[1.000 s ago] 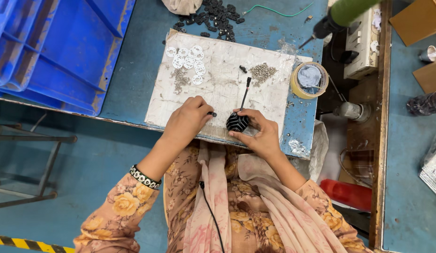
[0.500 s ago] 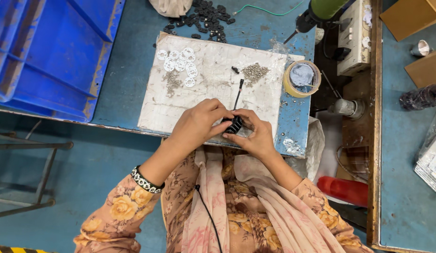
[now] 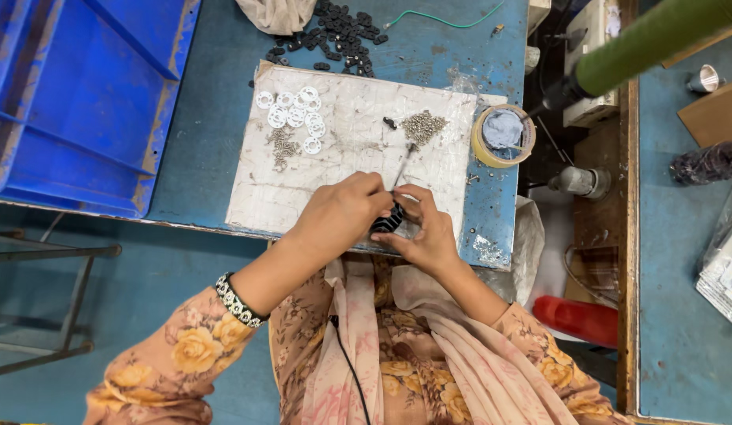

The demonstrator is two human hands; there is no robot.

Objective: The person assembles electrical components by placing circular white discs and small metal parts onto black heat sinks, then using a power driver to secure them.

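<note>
We are holding a small black ribbed part (image 3: 388,219) between both hands at the near edge of the white work board (image 3: 256,201). Our left hand (image 3: 342,212) is curling its fingers closed over the part from the left, and our right hand (image 3: 429,236) is pinching it from the right, thumb and fingers gripping. A thin metal tool (image 3: 403,167) is rising from the part toward the far side of the board. On the board's far left, white rings (image 3: 291,114) are lying beside a heap of small screws (image 3: 282,145); another screw pile (image 3: 422,124) is sitting far right. Just off the board's right edge, a tape roll (image 3: 503,135) is holding something pale blue (we cannot tell what). Left of the board, a blue tray (image 3: 75,102) is lying empty.
</note>
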